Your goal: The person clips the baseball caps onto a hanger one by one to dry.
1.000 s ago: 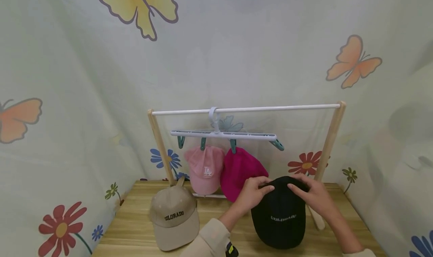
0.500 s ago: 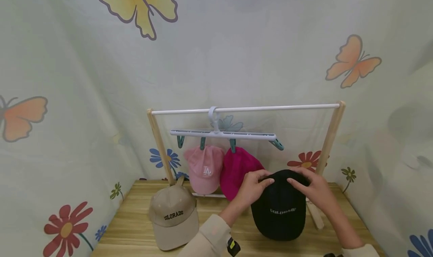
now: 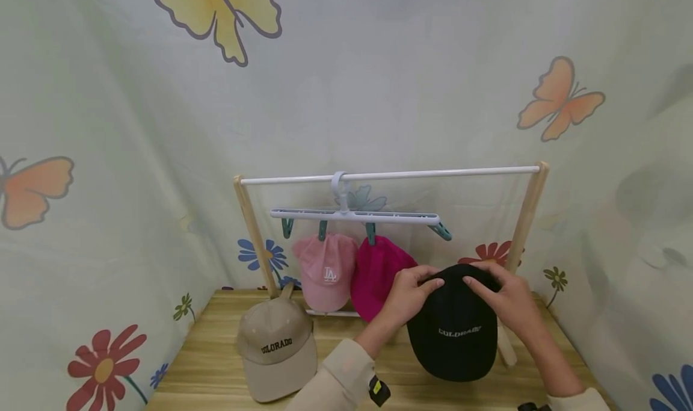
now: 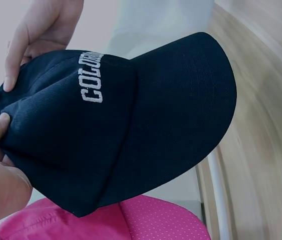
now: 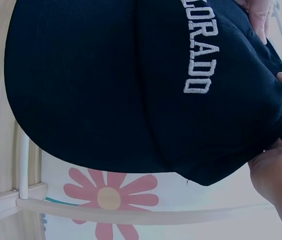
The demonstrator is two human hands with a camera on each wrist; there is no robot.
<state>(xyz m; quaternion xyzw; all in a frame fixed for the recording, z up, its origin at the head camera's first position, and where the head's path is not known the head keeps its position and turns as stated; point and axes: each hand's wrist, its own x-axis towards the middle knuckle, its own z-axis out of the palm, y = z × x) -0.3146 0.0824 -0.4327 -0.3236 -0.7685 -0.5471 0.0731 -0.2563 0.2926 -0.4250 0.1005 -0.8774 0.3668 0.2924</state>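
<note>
A black baseball cap [image 3: 455,339] with white COLORADO lettering hangs brim down between both hands, in front of the rack. My left hand [image 3: 408,293] pinches the crown's left side, thumb on the front and fingers behind. On the crown's other side my right hand [image 3: 511,296] pinches the fabric the same way. In the left wrist view the cap's brim [image 4: 191,105] points away from the hands. Close behind the left hand, a magenta cap [image 3: 376,278] hangs from a green clip [image 3: 370,233]. Next to it hangs a light pink cap [image 3: 327,272] with an LA logo.
A white clip hanger [image 3: 354,216] hooks over the white rod [image 3: 444,173] of a wooden-legged rack. Green clips at its left end [image 3: 287,227] and right end [image 3: 440,230] hold nothing. A beige cap [image 3: 278,348] sits on the wooden table [image 3: 195,363], front left.
Both hands have raised the black cap, moving it slightly upward and toward the rack, then a little to the right. The beige cap and hanging caps stay in place.
</note>
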